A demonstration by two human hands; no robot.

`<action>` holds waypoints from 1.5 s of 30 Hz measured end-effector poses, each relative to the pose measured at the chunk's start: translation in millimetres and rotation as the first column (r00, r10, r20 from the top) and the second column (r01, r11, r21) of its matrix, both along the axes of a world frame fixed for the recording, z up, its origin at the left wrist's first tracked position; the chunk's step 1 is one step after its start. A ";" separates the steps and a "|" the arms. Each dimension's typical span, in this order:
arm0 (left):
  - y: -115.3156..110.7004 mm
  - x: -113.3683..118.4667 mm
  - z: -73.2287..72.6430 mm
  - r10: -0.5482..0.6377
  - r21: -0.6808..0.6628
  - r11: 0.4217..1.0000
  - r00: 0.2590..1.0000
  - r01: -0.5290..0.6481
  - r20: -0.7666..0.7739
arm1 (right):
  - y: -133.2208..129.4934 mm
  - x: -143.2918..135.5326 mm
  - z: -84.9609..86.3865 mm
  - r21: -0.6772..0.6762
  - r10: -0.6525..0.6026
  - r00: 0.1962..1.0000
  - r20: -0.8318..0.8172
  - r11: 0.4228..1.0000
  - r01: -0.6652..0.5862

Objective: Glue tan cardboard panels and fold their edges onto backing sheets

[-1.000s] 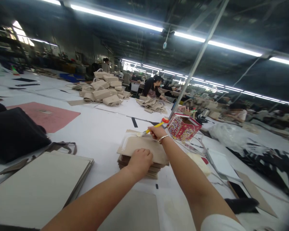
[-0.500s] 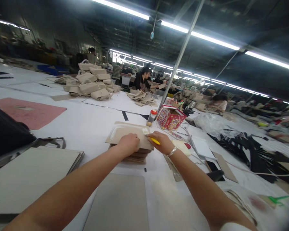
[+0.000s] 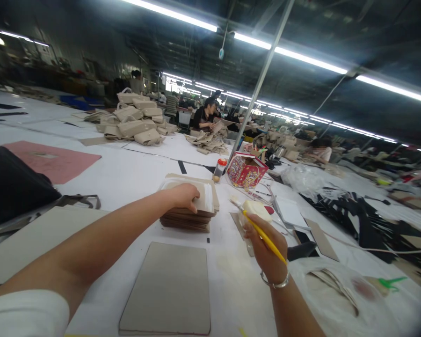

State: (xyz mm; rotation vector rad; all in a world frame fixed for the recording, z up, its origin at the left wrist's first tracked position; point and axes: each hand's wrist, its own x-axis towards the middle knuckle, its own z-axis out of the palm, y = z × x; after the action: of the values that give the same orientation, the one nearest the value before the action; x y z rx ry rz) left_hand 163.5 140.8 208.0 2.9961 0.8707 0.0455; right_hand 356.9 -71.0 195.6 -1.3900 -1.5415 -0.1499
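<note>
My left hand (image 3: 185, 196) rests on top of a stack of beige fabric-like pieces (image 3: 185, 222), its thumb and fingers apart. A whitish band runs along the edges of the top piece. In my right hand (image 3: 266, 245), a brush with a yellow handle (image 3: 263, 234) is gripped, its pale bristle end pointing up and left. The brush is apart from the stack, over the table near a cream-coloured block-like thing (image 3: 257, 210). A flat grey-beige panel (image 3: 170, 285) lies on the white table in front of the stack.
Behind the stack stand a red-lidded jar (image 3: 219, 171), a patterned red box (image 3: 247, 169) and a metal pole (image 3: 256, 89). At left lie a black bag-like item (image 3: 16, 187) and a pink sheet (image 3: 56, 161). A clear plastic bag (image 3: 340, 295) lies right. A person (image 3: 205, 117) sits beyond.
My right hand has moved right and toward me with the brush, away from the stack. My left hand has shifted slightly on the top piece.
</note>
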 end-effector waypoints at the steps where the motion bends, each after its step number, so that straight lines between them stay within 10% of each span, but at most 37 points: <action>1: 0.8 0.0 2.7 -0.010 -0.016 1.000 1.000 0.009 -0.008 | -2.2 -0.7 -2.4 0.006 -0.032 0.996 -0.083 0.999 0.032; 7: 3.5 3.1 13.1 -0.024 -0.116 0.993 0.999 0.018 -0.045 | -3.9 -6.8 -22.7 0.037 0.028 0.914 -0.405 0.999 -0.014; 17: 14.9 5.9 13.4 -0.014 -0.220 0.975 0.999 0.021 0.031 | 10.2 -10.5 -37.7 0.049 0.101 0.897 -0.431 0.995 -0.088; 21: -4.5 6.6 21.9 -0.055 0.146 0.988 0.998 0.055 -0.002 | 16.6 -13.4 -43.0 0.094 0.081 0.949 -0.304 0.994 -0.055; 26: -2.3 -28.5 50.6 -0.035 0.618 0.767 0.951 -0.172 0.307 | 20.9 -15.9 -54.2 0.120 0.037 0.995 -0.089 0.992 -0.026; 29: -4.5 -64.3 65.6 -0.032 0.580 0.695 0.788 -0.425 0.615 | 20.6 -23.4 -57.8 0.172 0.011 0.999 0.035 0.985 -0.017; 32: -30.6 -90.7 58.5 0.008 0.225 0.757 0.353 -0.613 0.936 | 18.2 -39.2 -58.6 0.135 0.027 0.999 0.020 0.990 -0.030; 35: -74.8 -98.6 24.3 0.202 -0.245 0.867 -0.143 -0.433 0.969 | 14.3 -59.9 -60.2 0.044 0.033 0.998 -0.056 0.999 -0.030; 37: -107.0 -97.2 -6.5 0.392 -0.459 0.872 -0.322 -0.170 0.862 | 10.8 -72.9 -64.1 -0.013 -0.002 0.995 -0.100 1.000 0.001; 45: -193.2 -97.6 -97.2 0.800 -0.697 0.596 -0.367 0.399 0.474 | -16.8 -89.6 -105.5 -0.259 -0.139 0.985 -0.105 0.960 0.108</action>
State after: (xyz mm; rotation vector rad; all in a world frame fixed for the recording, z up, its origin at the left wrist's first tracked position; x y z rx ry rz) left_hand 65.9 -52.4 110.8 0.7375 0.8042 1.5443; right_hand 267.2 -87.8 90.2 -1.6663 -1.4074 0.0580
